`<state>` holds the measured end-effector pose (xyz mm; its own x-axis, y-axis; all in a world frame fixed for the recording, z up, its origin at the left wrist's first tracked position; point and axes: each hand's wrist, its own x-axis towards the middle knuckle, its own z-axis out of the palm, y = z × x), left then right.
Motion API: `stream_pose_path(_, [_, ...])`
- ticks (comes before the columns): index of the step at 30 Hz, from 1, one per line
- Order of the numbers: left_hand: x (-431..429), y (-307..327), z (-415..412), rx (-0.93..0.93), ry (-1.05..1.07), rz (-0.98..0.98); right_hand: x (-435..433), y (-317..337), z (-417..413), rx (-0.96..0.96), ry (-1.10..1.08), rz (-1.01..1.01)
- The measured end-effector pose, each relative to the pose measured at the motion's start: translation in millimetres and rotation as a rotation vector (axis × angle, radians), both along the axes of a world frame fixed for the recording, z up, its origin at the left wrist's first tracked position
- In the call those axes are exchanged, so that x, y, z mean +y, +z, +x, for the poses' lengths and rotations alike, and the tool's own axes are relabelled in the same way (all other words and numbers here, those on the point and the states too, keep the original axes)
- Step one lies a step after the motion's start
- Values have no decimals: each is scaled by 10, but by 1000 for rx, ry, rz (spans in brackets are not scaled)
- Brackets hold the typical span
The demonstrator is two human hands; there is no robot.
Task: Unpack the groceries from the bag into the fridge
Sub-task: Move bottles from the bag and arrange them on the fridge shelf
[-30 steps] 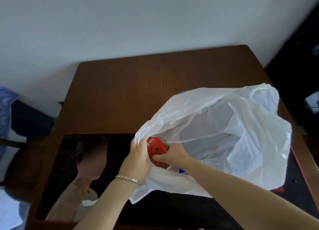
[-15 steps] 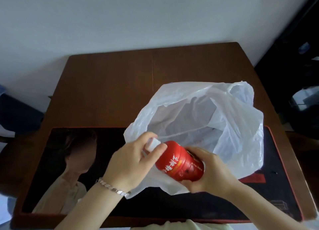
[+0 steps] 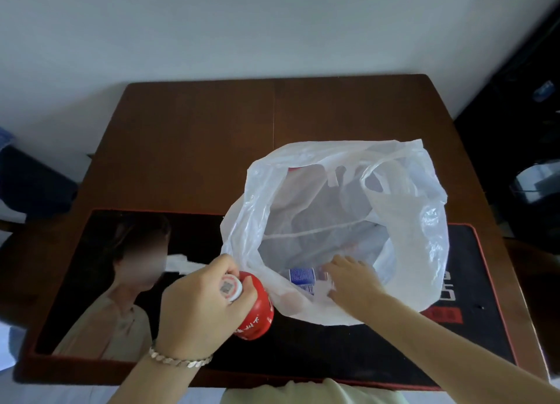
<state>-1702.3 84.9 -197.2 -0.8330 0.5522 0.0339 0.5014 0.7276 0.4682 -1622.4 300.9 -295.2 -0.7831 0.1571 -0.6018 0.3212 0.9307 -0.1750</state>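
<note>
A white plastic bag (image 3: 403, 228) stands open on the table's right half. My left hand (image 3: 200, 303) grips a red bottle (image 3: 257, 315) with a white cap just outside the bag's near-left rim. My right hand (image 3: 351, 282) reaches into the bag's mouth, fingers spread, touching a white and blue package (image 3: 303, 278) at the bottom. Whether it grips the package I cannot tell. The fridge is not in view.
The brown wooden table (image 3: 197, 137) stands against a white wall. A large black desk mat (image 3: 472, 328) with a printed portrait covers its near half. Dark furniture (image 3: 530, 161) stands at the right, a dark blue seat (image 3: 33, 185) at the left.
The red bottle came out of the bag and passed from my right hand to my left. My right hand went back into the bag.
</note>
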Motion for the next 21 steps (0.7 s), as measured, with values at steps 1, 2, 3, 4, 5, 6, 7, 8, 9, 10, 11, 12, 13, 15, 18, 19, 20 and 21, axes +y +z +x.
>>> stream_pose_path(1, [-7,3,2,-6,16,0,-23,-18,-20,-6,27,45])
stream_pose_path(2, [-6,7,6,-14,29,-4,-39,-36,-55,-12,30,64])
stream_pose_path(3, [-6,1,6,-11,38,0,-61,-74,-90,-15,22,52])
stream_pose_path(4, [0,-4,8,-11,40,2,-96,-138,-123,-9,25,5])
stream_pose_path(5, [8,-13,11,-11,33,3,-140,-204,-149,-6,53,-43])
stream_pose_path(6, [17,-22,14,-12,25,5,-181,-282,-169,-7,87,-71])
stream_pose_path(7, [22,-29,19,-6,13,4,-211,-344,-191,-14,110,-80])
stream_pose_path(8, [28,-31,24,2,1,3,-221,-383,-210,-20,118,-74])
stream_pose_path(9, [34,-24,30,7,-10,5,-219,-406,-228,-22,116,-65])
stream_pose_path(10, [40,-7,35,1,-14,7,-207,-421,-234,-24,113,-61])
stream_pose_path(11, [52,3,38,-2,-16,11,-192,-422,-229,-25,111,-63])
stream_pose_path(12, [65,6,37,5,-22,17,-169,-439,-205,-26,101,-75])
stream_pose_path(13, [80,-1,34,12,-40,21,-143,-446,-169,-24,67,-101])
stream_pose_path(15, [125,-15,28,16,-119,16,-84,-420,-105,3,-58,-185])
stream_pose_path(18, [248,-52,20,17,-243,-63,24,-263,-45,56,-118,-206])
stream_pose_path(19, [312,-51,10,24,-292,-127,64,-191,-34,93,-153,-212])
stream_pose_path(20, [381,-61,-8,29,-343,-198,103,-117,-23,134,-211,-244])
stream_pose_path(21, [443,-104,-21,20,-384,-263,140,-43,-13,186,-279,-293])
